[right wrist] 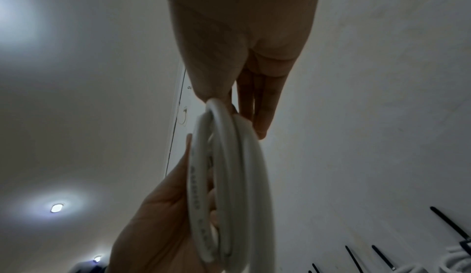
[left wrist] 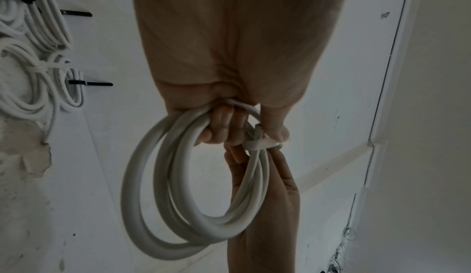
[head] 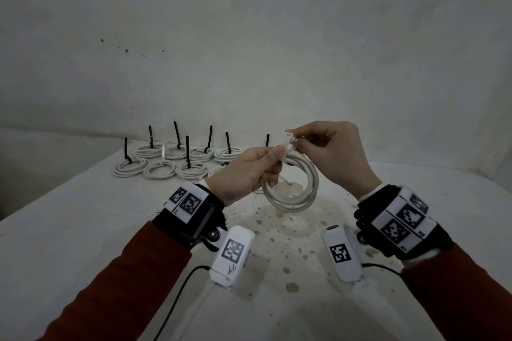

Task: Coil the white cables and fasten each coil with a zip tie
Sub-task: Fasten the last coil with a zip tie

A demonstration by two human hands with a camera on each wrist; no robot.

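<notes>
We hold the coil of white cable (head: 291,187) up above the table (head: 83,230), between our two hands. Our left hand (head: 245,171) curls its fingers (left wrist: 221,124) through the loops and grips them. Our right hand (head: 329,152) pinches the white zip tie (head: 288,141) at the coil's top between thumb and fingertips. Finished coils (head: 166,160) with black ties (head: 177,134) lie at the table's far edge

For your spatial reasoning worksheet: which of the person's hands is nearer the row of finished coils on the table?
Left. The left hand is just in front of the finished coils; the right hand is off to their right.
</notes>
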